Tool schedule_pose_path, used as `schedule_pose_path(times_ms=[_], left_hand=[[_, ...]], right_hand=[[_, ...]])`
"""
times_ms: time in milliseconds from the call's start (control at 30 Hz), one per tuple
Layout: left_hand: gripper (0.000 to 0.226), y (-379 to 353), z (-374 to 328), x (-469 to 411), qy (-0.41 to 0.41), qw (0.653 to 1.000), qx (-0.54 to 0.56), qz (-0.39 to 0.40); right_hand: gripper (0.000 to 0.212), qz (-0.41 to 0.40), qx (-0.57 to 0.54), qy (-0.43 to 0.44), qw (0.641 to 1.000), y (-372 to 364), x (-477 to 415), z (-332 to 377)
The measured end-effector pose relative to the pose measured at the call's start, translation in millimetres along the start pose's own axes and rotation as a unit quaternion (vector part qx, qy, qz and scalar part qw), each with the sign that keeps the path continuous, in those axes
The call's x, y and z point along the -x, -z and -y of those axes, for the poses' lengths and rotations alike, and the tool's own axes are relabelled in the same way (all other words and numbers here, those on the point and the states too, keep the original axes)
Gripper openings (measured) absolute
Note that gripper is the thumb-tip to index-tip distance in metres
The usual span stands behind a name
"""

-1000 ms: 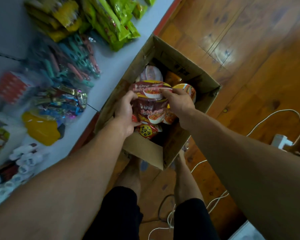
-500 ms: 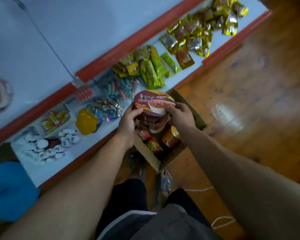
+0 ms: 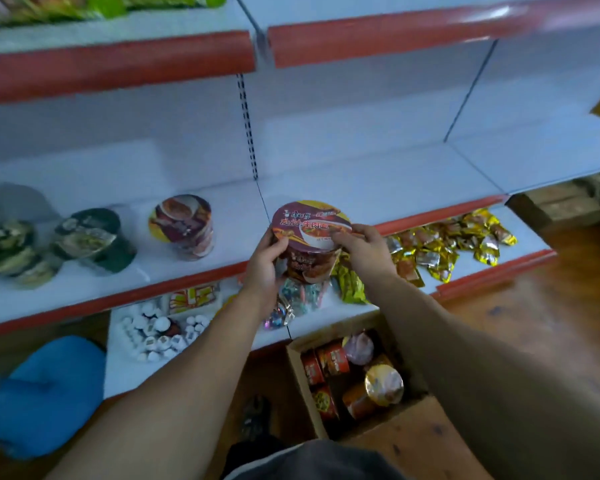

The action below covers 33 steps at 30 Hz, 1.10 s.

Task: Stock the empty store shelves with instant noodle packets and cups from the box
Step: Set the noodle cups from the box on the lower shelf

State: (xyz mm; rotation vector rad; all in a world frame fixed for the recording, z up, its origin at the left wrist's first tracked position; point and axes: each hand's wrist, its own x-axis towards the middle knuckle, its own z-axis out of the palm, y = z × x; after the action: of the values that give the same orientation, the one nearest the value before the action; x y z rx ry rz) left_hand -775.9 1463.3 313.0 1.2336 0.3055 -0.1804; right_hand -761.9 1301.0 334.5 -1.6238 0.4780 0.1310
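Maroon noodle cup [image 3: 310,239] was upright, lid up, axis vertical, gripped by left hand [image 3: 264,268] and right hand [image 3: 362,251] at the middle shelf [image 3: 378,199] edge. Cardboard box [image 3: 409,417] on floor held more cups.

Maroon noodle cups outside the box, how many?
2: one cup between left hand and right hand; another cup on the middle shelf, left. Blurred far-left pile may hide more.
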Motion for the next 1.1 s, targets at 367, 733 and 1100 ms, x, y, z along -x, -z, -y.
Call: schedule_pose_path(times_ms=[367, 733, 1100], left_hand=[[0.034, 91, -88, -17, -0.052, 0.997, 0.023, -0.053], [0.038, 193, -122, -67, -0.068, 0.990, 0.064, -0.102], [0.031, 237, -125, -90, -0.042, 0.989, 0.056, -0.127]], right_hand=[[0.033, 0.073, 0.034, 0.056, 0.995, -117, -6, 63], [0.029, 0.094, 0.089, 0.062, 0.990, -235, -29, 72], [0.030, 0.082, 0.137, 0.065, 0.985, -281, -33, 68]])
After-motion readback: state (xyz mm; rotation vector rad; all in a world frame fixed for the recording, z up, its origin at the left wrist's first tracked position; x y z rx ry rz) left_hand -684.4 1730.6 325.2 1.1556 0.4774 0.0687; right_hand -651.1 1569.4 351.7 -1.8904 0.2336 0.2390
